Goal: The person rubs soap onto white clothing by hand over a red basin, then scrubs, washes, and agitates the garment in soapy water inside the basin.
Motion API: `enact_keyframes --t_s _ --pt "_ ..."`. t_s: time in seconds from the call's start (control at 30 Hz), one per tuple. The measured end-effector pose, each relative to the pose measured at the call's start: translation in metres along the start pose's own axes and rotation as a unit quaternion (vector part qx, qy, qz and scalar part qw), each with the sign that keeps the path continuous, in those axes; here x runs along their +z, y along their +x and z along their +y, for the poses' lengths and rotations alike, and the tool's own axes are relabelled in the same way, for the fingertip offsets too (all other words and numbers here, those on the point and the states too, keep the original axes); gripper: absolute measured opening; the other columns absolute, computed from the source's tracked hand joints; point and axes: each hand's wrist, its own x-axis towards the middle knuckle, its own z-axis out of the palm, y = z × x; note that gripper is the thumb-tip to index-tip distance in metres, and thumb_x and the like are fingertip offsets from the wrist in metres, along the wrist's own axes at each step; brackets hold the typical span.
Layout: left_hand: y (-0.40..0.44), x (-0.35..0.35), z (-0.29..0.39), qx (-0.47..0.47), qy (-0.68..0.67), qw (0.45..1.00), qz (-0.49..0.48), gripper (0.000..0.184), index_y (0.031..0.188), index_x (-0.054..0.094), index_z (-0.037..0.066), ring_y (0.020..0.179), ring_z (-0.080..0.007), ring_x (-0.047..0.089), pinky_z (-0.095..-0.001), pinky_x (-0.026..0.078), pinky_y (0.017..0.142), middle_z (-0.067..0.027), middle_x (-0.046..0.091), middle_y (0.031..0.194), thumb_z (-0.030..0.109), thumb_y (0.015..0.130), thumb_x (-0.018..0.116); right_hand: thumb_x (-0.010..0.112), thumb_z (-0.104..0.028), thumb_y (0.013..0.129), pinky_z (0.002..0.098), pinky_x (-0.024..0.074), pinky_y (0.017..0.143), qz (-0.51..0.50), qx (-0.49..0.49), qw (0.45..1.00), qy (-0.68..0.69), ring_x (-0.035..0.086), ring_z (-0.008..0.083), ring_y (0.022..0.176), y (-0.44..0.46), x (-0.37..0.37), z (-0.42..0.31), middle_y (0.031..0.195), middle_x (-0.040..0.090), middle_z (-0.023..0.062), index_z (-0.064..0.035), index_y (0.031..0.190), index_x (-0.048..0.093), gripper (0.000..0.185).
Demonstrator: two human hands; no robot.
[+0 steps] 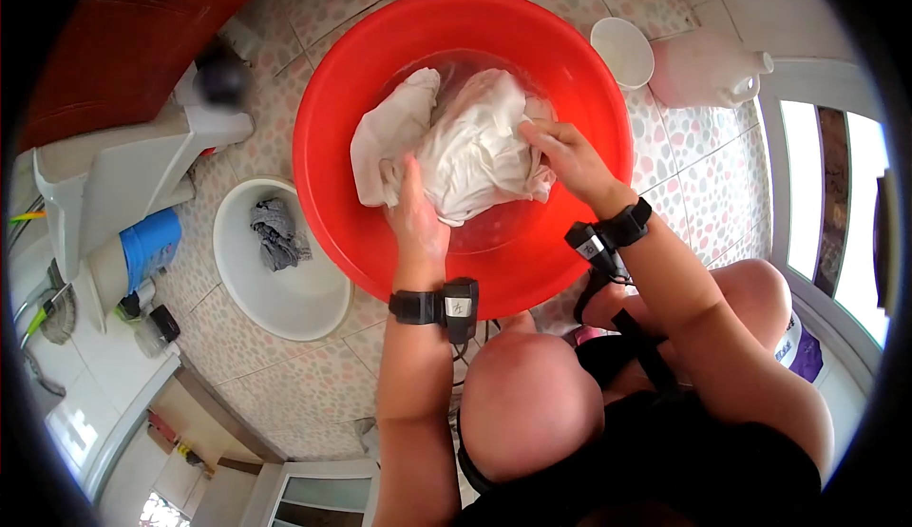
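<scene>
A bunched white cloth [475,152] lies in a large red basin [328,137] with a little water at its bottom. At the cloth's lower left edge is my left hand [418,213], its fingers pointing up along the fabric and the palm turned inward; part of it is against the cloth. My right hand [567,158] is at the cloth's right side, thumb and fingers closed on a fold of it. Both wrists wear black straps with small devices.
Left of the red basin stands a white basin [237,270] holding a grey cloth [275,232]. A white bowl [622,52] and a pale plastic jug [703,69] stand at the upper right. My knees are near the basin's lower rim.
</scene>
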Motion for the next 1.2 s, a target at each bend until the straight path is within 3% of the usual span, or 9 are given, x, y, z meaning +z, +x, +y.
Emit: enact_keyframes --t_s 0.1,0.17,0.27,0.73,0.83,1.03,1.1,1.13,1.2 --pt "-0.004 0.005 0.000 0.035 0.016 0.999 0.007 0.045 0.123 0.041 -0.005 0.112 -0.0208 0.047 -0.0337 0.040 0.094 -0.0118 0.047 0.124 0.021 0.089 0.055 0.042 -0.028 0.094 0.0231 0.0433 0.061 0.019 -0.078 0.994 -0.069 0.056 0.0097 0.068 0.012 -0.014 0.017 0.078 0.061 0.0028 -0.0021 0.096 0.060 0.032" --pt "-0.004 0.009 -0.007 0.047 0.037 0.998 0.022 0.043 0.121 0.043 -0.006 0.111 -0.0204 0.048 -0.0332 0.040 0.094 -0.0118 0.048 0.122 0.020 0.089 0.055 0.042 -0.025 0.094 0.0304 0.0424 0.087 -0.007 -0.082 0.962 0.261 0.054 0.0186 0.098 0.016 -0.017 0.022 0.103 0.057 0.0131 -0.0028 0.107 0.056 0.029" --pt "-0.001 0.008 -0.016 0.073 0.086 0.993 0.025 0.044 0.120 0.044 -0.006 0.111 -0.0213 0.048 -0.0339 0.040 0.095 -0.0120 0.049 0.122 0.024 0.090 0.053 0.039 -0.023 0.094 0.0326 0.0405 0.093 -0.020 -0.002 0.883 0.470 0.052 0.0212 0.105 0.008 0.010 0.003 0.112 0.053 0.0125 -0.0033 0.117 0.048 0.031" --pt "-0.011 0.013 -0.009 0.097 0.223 0.970 -0.012 0.041 0.121 0.043 -0.008 0.107 -0.0196 0.052 -0.0315 0.041 0.093 -0.0110 0.050 0.121 0.012 0.087 0.057 0.059 -0.017 0.086 0.0346 0.0519 0.078 -0.090 0.111 0.923 0.357 0.061 0.0189 0.092 0.007 0.009 0.008 0.105 0.060 0.0085 -0.0030 0.114 0.051 0.032" --pt "-0.012 0.020 -0.006 0.003 0.290 0.956 0.054 0.036 0.095 0.060 -0.008 0.087 -0.0111 0.054 -0.0221 0.044 0.074 -0.0063 0.058 0.094 0.025 0.082 0.066 0.057 -0.020 0.088 0.0348 0.0520 0.078 -0.090 0.093 0.908 0.398 0.061 0.0194 0.093 0.007 0.011 0.007 0.107 0.060 0.0093 -0.0023 0.114 0.052 0.032" --pt "-0.008 0.041 0.005 0.082 0.264 0.958 0.072 0.042 0.080 0.062 -0.007 0.072 -0.0099 0.047 -0.0243 0.042 0.064 -0.0019 0.053 0.075 0.035 0.080 0.066 0.057 -0.026 0.087 0.0345 0.0521 0.068 0.051 -0.006 0.996 0.073 0.063 0.0223 0.073 -0.009 0.032 0.008 0.087 0.065 0.0121 -0.0008 0.100 0.060 0.029" --pt "-0.015 0.075 0.021 -0.096 0.438 0.865 0.226 0.045 0.088 0.058 -0.011 0.077 -0.0113 0.049 -0.0236 0.043 0.071 -0.0040 0.054 0.081 0.034 0.084 0.062 0.057 -0.032 0.085 0.0361 0.0482 0.055 0.156 -0.341 0.887 -0.269 0.060 0.0257 0.058 -0.009 0.052 0.017 0.069 0.063 0.0181 0.0030 0.086 0.063 0.036" --pt "-0.015 0.076 0.009 -0.093 0.436 0.865 0.228 0.045 0.088 0.058 -0.011 0.077 -0.0113 0.049 -0.0236 0.043 0.071 -0.0040 0.054 0.081 0.034 0.084 0.062 0.057 -0.032 0.085 0.0361 0.0482 0.055 0.153 -0.344 0.887 -0.269 0.060 0.0257 0.058 0.000 0.060 0.018 0.069 0.063 0.0181 0.0030 0.086 0.063 0.036" --pt "-0.018 0.076 -0.037 0.118 0.298 0.935 0.154 0.046 0.097 0.057 -0.008 0.079 -0.0118 0.051 -0.0241 0.044 0.070 -0.0066 0.055 0.084 0.037 0.089 0.053 0.055 -0.039 0.084 0.0401 0.0429 0.050 0.339 -0.456 0.740 -0.360 0.057 0.0303 0.052 0.021 0.071 0.019 0.060 0.056 0.0230 0.0058 0.073 0.061 0.046"
